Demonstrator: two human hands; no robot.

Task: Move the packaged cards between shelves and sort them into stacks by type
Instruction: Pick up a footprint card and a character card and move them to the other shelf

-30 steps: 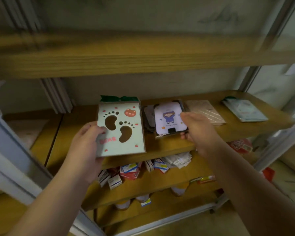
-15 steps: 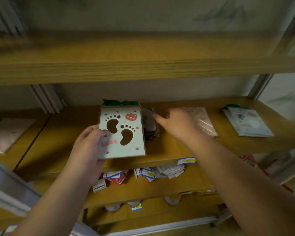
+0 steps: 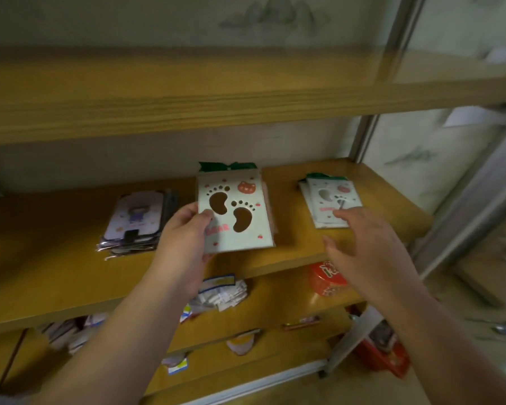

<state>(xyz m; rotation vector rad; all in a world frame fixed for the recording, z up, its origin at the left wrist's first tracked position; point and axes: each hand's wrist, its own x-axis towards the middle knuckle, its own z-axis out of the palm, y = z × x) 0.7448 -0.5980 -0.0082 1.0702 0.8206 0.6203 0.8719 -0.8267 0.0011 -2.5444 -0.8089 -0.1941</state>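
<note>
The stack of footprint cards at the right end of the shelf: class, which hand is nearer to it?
Right. The right hand reaches open just before the stack of footprint cards, fingertips at its front edge. The left hand holds a footprint card further left.

A shop or stockroom: wooden shelving (image 3: 187, 97) stocked with packaged cards (image 3: 135, 220) and small boxed goods (image 3: 222, 293).

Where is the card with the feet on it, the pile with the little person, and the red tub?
footprint card (image 3: 240, 226): head view, lower middle.
character card stack (image 3: 135, 219): head view, top card.
red tub (image 3: 326, 277): head view, front.

Dim, soft, motion-blurred frame; warped edges.
</note>
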